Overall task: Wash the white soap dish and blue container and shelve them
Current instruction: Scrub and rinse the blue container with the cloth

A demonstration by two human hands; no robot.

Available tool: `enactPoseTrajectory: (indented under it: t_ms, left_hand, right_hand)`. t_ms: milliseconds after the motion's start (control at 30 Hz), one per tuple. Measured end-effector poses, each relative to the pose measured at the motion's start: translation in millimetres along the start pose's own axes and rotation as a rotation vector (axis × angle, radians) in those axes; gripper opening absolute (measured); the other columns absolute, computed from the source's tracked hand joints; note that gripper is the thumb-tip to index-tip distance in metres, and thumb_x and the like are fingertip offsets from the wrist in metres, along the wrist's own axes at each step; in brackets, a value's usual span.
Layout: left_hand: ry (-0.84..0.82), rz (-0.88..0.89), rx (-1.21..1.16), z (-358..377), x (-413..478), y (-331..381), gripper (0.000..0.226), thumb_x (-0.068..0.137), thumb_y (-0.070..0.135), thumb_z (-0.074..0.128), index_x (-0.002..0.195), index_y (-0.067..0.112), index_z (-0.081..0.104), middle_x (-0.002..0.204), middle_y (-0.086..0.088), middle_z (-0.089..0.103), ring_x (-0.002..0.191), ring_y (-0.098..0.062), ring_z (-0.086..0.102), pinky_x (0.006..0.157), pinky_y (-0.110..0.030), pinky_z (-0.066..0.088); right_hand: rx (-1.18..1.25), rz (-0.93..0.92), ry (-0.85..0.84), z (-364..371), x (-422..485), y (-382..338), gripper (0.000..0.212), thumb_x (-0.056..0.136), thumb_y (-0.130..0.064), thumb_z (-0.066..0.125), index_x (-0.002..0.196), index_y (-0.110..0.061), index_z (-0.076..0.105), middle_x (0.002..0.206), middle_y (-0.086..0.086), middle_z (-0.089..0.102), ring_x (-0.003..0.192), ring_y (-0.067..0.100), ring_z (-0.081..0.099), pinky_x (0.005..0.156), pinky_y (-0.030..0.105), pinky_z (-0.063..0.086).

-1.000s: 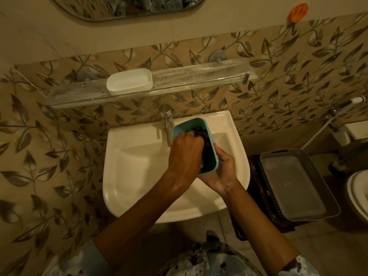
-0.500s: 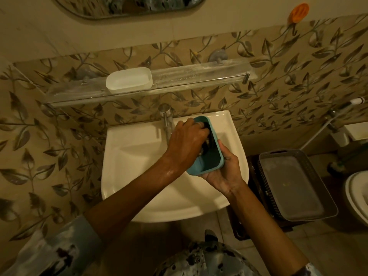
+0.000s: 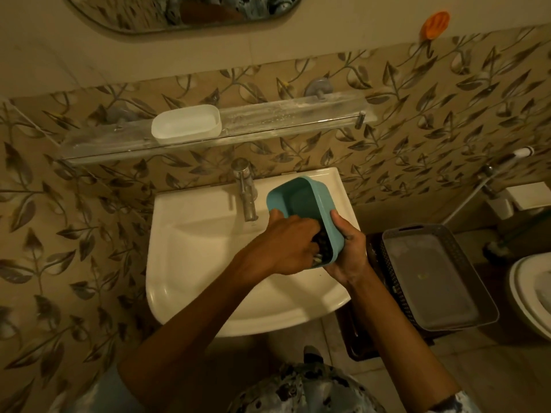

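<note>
Right, over the back right corner of the washbasin (image 3: 202,257) the blue container (image 3: 301,201) is tipped with its open side up toward the camera. The right hand (image 3: 348,251) grips it from below, thumb laid up the outer wall, the other fingers tucked underneath out of sight. Inside it, the left hand (image 3: 286,245) has its fingers bunched round a dark scrubber (image 3: 323,251), pressed to the near inner wall, while above the washbasin the white soap dish (image 3: 186,124) sits upright on the glass shelf (image 3: 298,117).
</note>
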State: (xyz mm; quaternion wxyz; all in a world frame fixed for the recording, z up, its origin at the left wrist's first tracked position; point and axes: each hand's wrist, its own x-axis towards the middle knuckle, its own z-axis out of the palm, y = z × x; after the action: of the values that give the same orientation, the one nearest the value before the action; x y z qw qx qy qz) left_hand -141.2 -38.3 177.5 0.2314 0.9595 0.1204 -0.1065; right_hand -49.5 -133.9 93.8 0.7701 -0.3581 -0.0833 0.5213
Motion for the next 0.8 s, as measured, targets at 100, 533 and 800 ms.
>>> enactPoseTrajectory:
  t_ms: [100,533,800]
  left_hand:
    - [-0.028,-0.083,-0.355,-6,-3,-1,0.024,0.089,0.02,0.054,0.112,0.014,0.058,0.108,-0.006,0.065,0.097,-0.022,0.06,0.087,-0.036,0.047]
    - [0.163,-0.501,-1.97,-7,-2,0,0.074,0.088,0.064,0.036,0.118,0.002,0.061,0.121,-0.02,0.064,0.112,-0.032,0.059,0.097,-0.045,0.046]
    - [0.274,-0.246,-0.924,45,-21,24,0.063,0.086,0.065,0.022,0.132,0.028,0.042,0.106,0.009,0.054,0.086,0.007,0.056,0.059,0.0,0.044]
  right_hand:
    - [-0.06,-0.077,0.008,0,0,3,0.067,0.087,-0.034,0.047,0.145,-0.003,0.034,0.109,0.01,0.069,0.098,0.021,0.068,0.083,0.031,0.058]
    - [-0.227,-0.1,0.021,2,-8,20,0.091,0.063,-0.054,0.079,0.138,-0.019,0.039,0.11,-0.002,0.071,0.102,0.014,0.067,0.081,0.028,0.056]
    - [-0.26,-0.148,-0.023,6,-1,-10,0.062,0.088,-0.026,0.045,0.148,-0.017,0.03,0.131,0.013,0.055,0.111,0.023,0.062,0.088,0.035,0.055]
